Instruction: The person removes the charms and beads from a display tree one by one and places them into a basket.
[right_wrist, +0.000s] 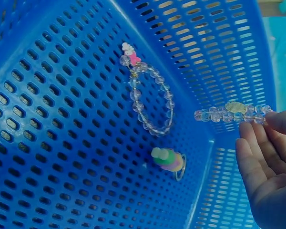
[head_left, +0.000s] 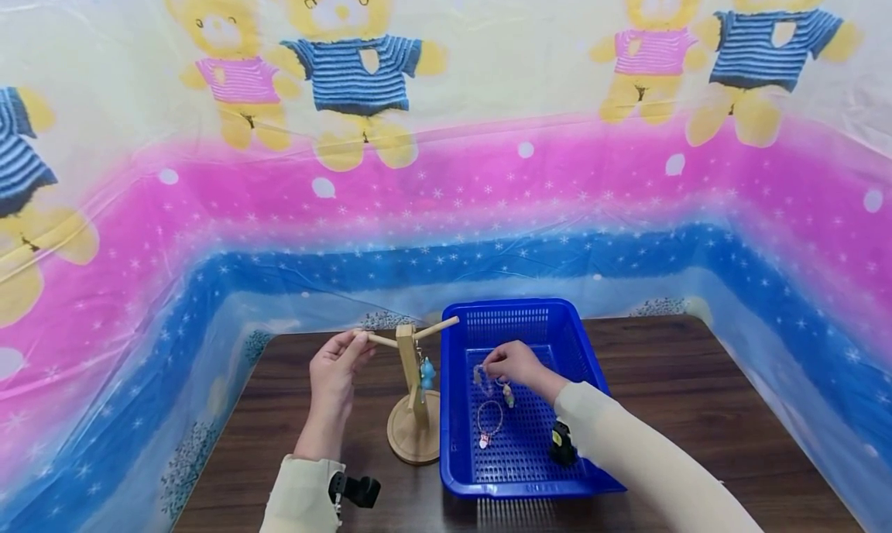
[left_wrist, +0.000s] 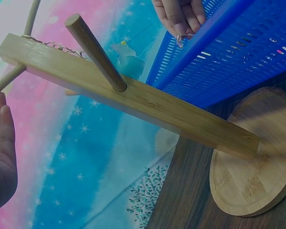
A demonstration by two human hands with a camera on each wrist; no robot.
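With thumb and fingertips my left hand (head_left: 333, 374) holds the end of a peg (head_left: 382, 340) on a wooden rack (head_left: 406, 362) with a round base. A blue figure keychain (head_left: 427, 373) dangles by its chain from the rack's right side. Over the inside of the blue basket (head_left: 456, 471), my right hand (head_left: 519, 362) pinches a clear bead bracelet (right_wrist: 229, 114) with a small gold charm. Below it in the basket are another bead bracelet (right_wrist: 170, 102) with a white-and-pink figure and a small green, pink and yellow keychain (right_wrist: 169, 160) with a metal ring.
The basket stands right beside the rack on a dark wooden table (head_left: 669, 409). Behind the table hangs a cloth (head_left: 488, 192) printed with bears, and it surrounds the sides too. Another peg (head_left: 437, 328) reaches toward the basket's far left corner.
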